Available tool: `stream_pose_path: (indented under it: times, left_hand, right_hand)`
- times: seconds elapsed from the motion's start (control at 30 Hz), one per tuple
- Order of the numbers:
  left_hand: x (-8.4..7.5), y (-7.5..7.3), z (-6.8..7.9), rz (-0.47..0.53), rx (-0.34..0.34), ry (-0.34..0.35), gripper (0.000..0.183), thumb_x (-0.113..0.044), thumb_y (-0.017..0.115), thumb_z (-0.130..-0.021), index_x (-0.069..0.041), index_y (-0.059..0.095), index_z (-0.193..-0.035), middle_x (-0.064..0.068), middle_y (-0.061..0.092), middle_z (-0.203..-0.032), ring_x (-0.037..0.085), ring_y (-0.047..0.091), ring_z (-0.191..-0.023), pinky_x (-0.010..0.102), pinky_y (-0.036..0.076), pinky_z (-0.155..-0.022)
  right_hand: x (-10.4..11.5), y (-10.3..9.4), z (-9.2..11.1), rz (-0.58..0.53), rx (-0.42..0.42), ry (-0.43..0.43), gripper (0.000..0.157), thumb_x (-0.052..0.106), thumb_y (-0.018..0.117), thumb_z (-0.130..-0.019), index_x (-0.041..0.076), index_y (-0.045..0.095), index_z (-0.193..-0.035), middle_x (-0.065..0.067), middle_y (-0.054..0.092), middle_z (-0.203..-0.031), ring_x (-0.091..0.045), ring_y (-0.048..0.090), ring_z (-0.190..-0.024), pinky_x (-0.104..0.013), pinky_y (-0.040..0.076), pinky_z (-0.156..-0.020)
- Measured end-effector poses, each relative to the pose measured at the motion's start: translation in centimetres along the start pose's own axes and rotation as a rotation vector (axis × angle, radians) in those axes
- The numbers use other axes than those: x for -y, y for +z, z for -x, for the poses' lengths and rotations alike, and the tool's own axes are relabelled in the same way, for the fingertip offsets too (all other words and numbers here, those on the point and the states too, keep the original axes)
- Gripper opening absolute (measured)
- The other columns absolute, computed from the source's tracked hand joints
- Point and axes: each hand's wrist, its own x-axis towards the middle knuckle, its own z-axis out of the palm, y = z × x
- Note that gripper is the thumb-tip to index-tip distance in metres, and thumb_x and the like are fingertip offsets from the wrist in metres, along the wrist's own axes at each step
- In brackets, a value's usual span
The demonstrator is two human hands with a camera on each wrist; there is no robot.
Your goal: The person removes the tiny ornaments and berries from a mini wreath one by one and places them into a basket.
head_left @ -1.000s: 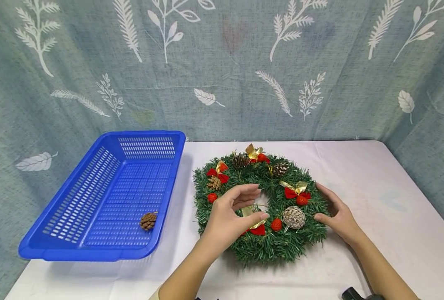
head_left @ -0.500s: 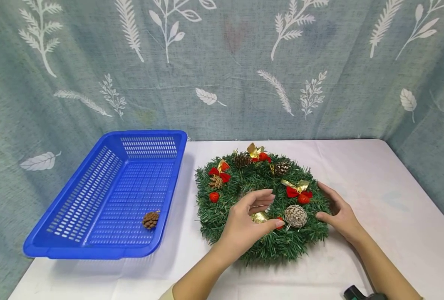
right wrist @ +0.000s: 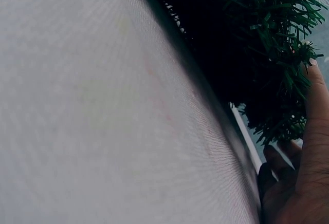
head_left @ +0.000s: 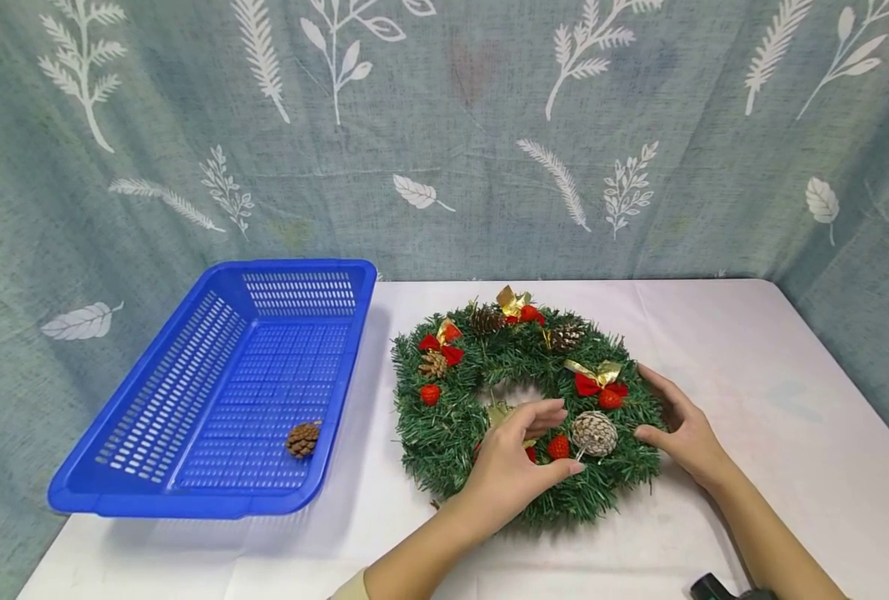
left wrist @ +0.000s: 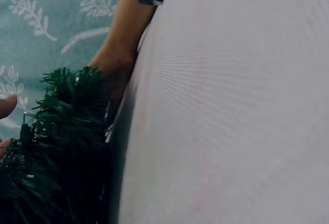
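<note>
A green Christmas wreath with bows, red berries and pine cones lies on the white table. My right hand grips its right outer edge, thumb at the upper side and fingers round the outside; the right wrist view shows the thumb against the green needles. Over the wreath's front part hovers my left hand, fingers curved and thumb apart, nothing between them. It partly covers a gold and red bow. Right of its fingertips are a red berry and a whitened pine cone.
On the left stands a blue plastic basket with a single brown pine cone inside. A patterned grey-green curtain hangs behind the table. A black device sits by the right forearm.
My left hand has moved right and slightly nearer across the wreath, uncovering its centre hole. The red berry, covered for a moment, shows again. My right hand stays at the wreath's right edge.
</note>
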Motion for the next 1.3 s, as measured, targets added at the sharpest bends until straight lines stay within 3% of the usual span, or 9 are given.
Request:
stream_pose_path:
  times: [0.13,0.6,1.03,1.3]
  left_hand:
    - [0.5,0.2,-0.1,-0.016,-0.004,0.000,0.061,-0.021,0.080,-0.076,-0.009,0.054,-0.129,0.000,0.063,-0.120,0.013,0.059,-0.109,0.024,0.048,-0.095]
    - [0.9,0.5,-0.3,-0.069,0.039,-0.097,0.055,-0.012,0.079,-0.076,-0.006,0.056,-0.125,0.003,0.063,-0.116,0.013,0.060,-0.105,0.023,0.049,-0.092]
    - [1.7,0.6,-0.2,-0.158,0.054,-0.024,0.052,-0.008,0.079,-0.074,-0.010,0.061,-0.123,0.001,0.065,-0.116,0.010,0.060,-0.103,0.020,0.050,-0.088]
    - [1.6,0.7,-0.3,-0.325,0.069,-0.016,0.049,-0.013,0.077,-0.079,-0.012,0.061,-0.125,0.002,0.064,-0.122,0.018,0.058,-0.113,0.029,0.048,-0.096]
  right_hand:
    - [-0.2,0.0,0.0,-0.005,-0.002,-0.002,0.078,-0.007,0.066,-0.082,0.002,0.026,-0.148,0.004,0.029,-0.153,0.008,0.028,-0.132,-0.004,0.026,-0.102]
    - [-0.1,0.0,0.0,-0.034,-0.002,-0.006,0.077,-0.008,0.065,-0.082,0.000,0.026,-0.148,0.002,0.029,-0.153,0.007,0.028,-0.133,-0.004,0.025,-0.103]
    - [-0.1,0.0,0.0,-0.042,-0.006,-0.006,0.077,-0.010,0.065,-0.081,-0.001,0.026,-0.147,0.009,0.031,-0.150,0.007,0.029,-0.132,-0.004,0.026,-0.102]
    - [-0.1,0.0,-0.1,-0.029,-0.014,-0.010,0.077,-0.011,0.066,-0.080,-0.001,0.027,-0.147,0.012,0.032,-0.149,0.007,0.030,-0.131,-0.004,0.027,-0.102]
